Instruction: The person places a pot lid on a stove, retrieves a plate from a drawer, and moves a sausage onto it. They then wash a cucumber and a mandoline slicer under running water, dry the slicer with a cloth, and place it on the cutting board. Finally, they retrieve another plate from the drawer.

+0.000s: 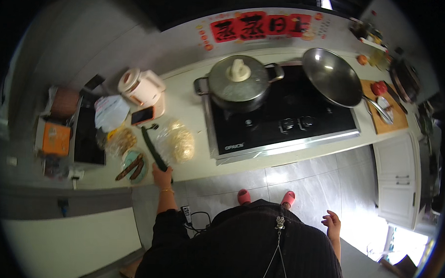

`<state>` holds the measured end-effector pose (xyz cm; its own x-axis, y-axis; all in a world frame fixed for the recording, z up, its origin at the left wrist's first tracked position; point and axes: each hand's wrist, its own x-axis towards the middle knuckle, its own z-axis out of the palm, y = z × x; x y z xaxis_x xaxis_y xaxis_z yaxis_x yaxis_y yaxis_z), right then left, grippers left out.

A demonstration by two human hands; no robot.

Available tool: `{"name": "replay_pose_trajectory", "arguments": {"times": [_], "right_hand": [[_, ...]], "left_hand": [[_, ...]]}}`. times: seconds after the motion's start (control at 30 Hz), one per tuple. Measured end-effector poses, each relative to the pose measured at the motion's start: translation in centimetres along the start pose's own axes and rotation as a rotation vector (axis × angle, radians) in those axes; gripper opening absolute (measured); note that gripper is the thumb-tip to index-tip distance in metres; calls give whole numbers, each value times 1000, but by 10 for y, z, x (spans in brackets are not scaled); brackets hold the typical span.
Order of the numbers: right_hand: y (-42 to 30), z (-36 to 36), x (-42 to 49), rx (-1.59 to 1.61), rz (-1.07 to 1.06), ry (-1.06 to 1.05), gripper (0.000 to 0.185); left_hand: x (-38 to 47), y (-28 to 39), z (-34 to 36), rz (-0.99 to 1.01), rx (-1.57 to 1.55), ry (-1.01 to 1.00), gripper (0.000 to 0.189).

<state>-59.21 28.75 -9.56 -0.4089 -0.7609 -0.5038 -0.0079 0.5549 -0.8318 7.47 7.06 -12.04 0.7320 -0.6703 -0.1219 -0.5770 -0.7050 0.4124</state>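
Observation:
My left hand [162, 176] is closed around the near end of a long dark green cucumber [151, 147], close to the front edge of the counter. To the left of that hand, two brown sausage-like pieces [129, 167] rest on a light green plate [142, 174]. On the cucumber's other side lies a clear plastic bag of pale noodles [183, 144]. My right hand [332, 222] hangs over the floor at my side, its fingers apart and nothing in it.
A lidded pot [239, 90] stands on the black gas hob [259, 133]; a wok [331, 78] sits right of it, handle jutting frontward. Farther right, a cutting board [396, 123] bears red food and a knife [395, 96]. A phone [142, 115] lies by a pink kettle [139, 86].

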Motion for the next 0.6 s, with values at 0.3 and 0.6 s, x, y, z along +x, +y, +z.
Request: {"name": "replay_pose_trajectory", "arguments": {"times": [0.3, 0.6], "right_hand": [[57, -90, -11, 89, -11, 59, 25], [61, -286, 46, 22, -177, 141, 24]], "left_hand": [[-18, 35, -1, -393, -1126, -46, 32], [-323, 250, -14, 305, -1534, -16, 35]]}}
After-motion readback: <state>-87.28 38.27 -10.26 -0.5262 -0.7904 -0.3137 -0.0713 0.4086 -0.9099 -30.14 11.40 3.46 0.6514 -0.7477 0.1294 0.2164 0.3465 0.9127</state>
